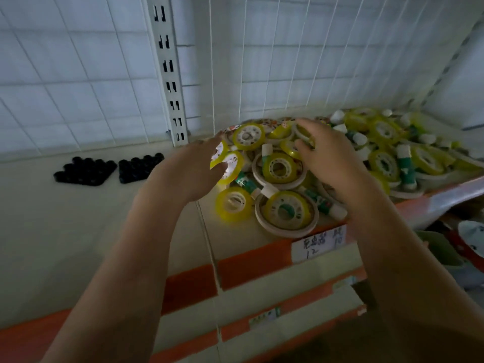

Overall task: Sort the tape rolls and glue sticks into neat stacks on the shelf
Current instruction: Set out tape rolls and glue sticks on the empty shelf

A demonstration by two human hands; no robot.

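A jumbled pile of yellow tape rolls [279, 168], wider beige rolls [285, 230] and green-and-white glue sticks [405, 166] covers the right half of the white shelf [104, 218]. My left hand [188, 169] reaches in from the left edge of the pile and pinches a small yellow tape roll [219, 154] between finger and thumb, with a second roll [232, 166] right against it. My right hand [332, 161] hovers over the pile's middle, its fingers curled round another yellow roll [306, 134]. A glue stick [246, 183] lies between the two hands.
Two groups of small black caps [86, 171] [138, 167] sit at the back left of the shelf. A slotted upright post [170, 74] and a wire grid [288, 61] form the back wall. A handwritten price label [318, 243] hangs on the orange front edge.
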